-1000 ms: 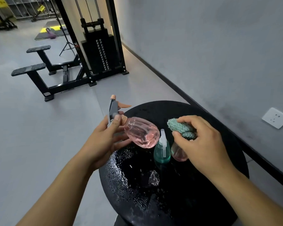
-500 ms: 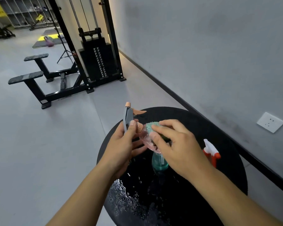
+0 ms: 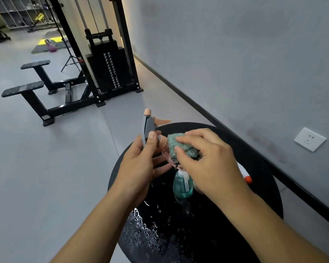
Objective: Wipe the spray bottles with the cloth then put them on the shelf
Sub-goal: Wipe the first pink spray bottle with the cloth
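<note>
Pink bottle, held above the far edge of a round black table, is mostly hidden behind a teal cloth and two hands; only its peach collar, grey-and-peach spray head and a sliver of clear pink body show, and whether it holds any liquid cannot be told. The left hand has its grip closed on the neck just under the spray head, thumb laid up against the grey trigger housing. The right hand has its grip clamped on the bunched cloth, fingers curled over it, pressing it against the bottle's shoulder. Below the hands a teal bottle stands upright on the table, its body tinted through and its white pump top partly covered by the right hand. At the table's right side, the white and orange end of a third bottle pokes out from behind the right wrist; the rest is hidden. Water droplets glisten across the near side of the tabletop. A black weight machine stands on the grey floor beyond, and a white socket sits on the wall.
</note>
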Tool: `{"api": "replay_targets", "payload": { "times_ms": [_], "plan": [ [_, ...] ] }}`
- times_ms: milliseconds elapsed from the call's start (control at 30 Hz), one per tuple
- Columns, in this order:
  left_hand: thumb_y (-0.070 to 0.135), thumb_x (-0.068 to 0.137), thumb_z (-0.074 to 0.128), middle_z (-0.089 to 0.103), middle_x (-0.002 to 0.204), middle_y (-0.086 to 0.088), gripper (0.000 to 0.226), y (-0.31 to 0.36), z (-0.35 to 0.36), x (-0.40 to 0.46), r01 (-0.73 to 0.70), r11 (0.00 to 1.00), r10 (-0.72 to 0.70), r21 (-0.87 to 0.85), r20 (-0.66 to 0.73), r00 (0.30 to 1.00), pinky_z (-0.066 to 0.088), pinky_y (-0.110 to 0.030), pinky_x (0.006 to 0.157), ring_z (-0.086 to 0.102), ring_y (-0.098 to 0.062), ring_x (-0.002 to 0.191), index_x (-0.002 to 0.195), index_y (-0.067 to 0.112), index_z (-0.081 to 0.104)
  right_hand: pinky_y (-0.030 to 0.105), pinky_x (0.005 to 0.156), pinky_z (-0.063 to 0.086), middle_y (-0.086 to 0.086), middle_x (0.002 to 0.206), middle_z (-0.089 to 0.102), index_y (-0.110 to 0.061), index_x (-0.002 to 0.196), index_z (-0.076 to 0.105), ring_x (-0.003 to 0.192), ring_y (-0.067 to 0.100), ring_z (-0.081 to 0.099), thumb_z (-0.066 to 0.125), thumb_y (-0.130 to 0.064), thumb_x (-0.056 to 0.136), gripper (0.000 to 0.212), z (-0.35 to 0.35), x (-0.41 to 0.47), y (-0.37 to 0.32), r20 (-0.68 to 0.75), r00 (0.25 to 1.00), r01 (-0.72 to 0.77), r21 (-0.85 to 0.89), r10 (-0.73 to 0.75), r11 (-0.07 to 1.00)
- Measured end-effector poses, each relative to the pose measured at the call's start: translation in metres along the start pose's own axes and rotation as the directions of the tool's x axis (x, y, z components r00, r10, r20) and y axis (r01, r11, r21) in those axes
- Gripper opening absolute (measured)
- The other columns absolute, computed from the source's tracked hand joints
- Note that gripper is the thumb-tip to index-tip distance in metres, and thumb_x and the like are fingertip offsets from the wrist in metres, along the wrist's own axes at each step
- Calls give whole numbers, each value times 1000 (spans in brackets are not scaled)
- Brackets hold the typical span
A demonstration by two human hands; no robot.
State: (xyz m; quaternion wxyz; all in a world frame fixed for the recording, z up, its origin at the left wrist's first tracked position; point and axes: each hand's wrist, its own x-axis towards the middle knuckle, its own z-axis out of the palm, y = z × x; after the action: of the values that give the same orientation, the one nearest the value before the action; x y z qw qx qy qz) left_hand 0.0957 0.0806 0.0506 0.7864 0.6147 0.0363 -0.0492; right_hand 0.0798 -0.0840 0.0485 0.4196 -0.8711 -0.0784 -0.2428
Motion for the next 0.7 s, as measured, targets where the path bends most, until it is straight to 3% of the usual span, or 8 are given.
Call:
{"api": "replay_targets", "payload": {
  "times_ms": [167,333,500,633,700],
  "plan": [
    [43,108,52,79,106,-4,28,5,0,-1,-5,1000,5,-18,-11,1000,66,-43,86,79,-23,94,117,22,69,-2,78,42,-14,107,68,-22,107,80,98,-6,62,73,-14,91,20,-13,6,9,-77,989,-126,51,130,991],
    [43,107,54,77,101,0,32,1,3,-1,-14,1000,14,6,10,1000,66,-39,81,77,-20,87,123,21,69,-1,89,41,-17,118,65,-28,120,78,109,-4,60,73,-30,95,25,-8,3,-2,45,999,-22,17,21,1000],
    [42,106,52,81,99,3,30,6,0,-1,-38,999,38,-1,18,999,67,-36,81,79,-18,90,120,21,68,-3,76,42,-19,105,69,-24,109,81,98,-12,61,76,-19,89,22,-20,8,7,-15,988,-150,87,152,985],
    [42,108,51,77,109,-1,29,3,4,-2,-23,1000,23,-9,1,1000,66,-38,85,78,-19,96,122,22,67,-2,87,41,-17,121,63,-28,123,76,111,-7,58,74,-29,93,29,-12,5,1,45,995,-95,53,93,994],
    [42,108,51,76,107,0,29,2,8,-3,-20,1000,20,1,-9,1000,66,-41,88,78,-18,95,120,22,68,9,95,46,-16,125,61,-29,124,75,116,1,58,75,-31,93,31,-9,3,-2,55,998,-37,7,37,999]
  ]
}}
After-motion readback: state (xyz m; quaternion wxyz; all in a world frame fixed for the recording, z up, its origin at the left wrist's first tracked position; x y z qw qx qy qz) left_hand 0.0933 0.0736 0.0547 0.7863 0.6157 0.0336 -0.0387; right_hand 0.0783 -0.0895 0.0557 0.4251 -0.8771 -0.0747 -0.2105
